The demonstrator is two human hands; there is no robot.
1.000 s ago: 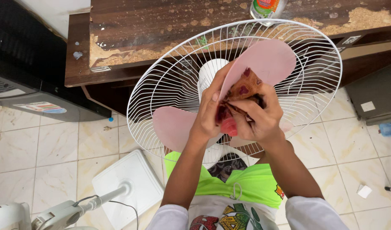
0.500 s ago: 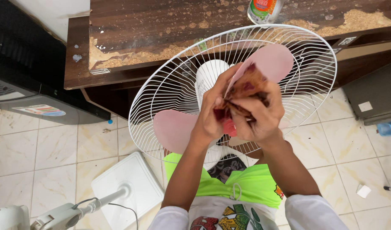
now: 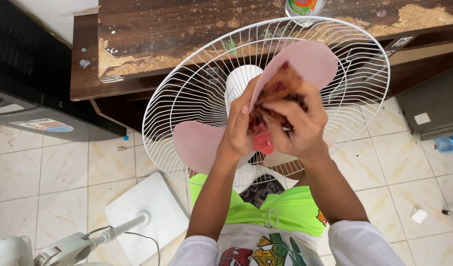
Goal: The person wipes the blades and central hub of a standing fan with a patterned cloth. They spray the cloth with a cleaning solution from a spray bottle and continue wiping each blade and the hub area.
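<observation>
Green-labelled bottle [image 3: 303, 8] behind white fan guard [image 3: 187, 93]

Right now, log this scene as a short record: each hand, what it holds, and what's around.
left hand: steadies the pink fan blade from the left
right hand: presses a brown patterned cloth on that blade
fan: white wire guard behind the blades, pink hub cap
surroundings: worn dark wooden table, white fan base on the tiled floor
</observation>
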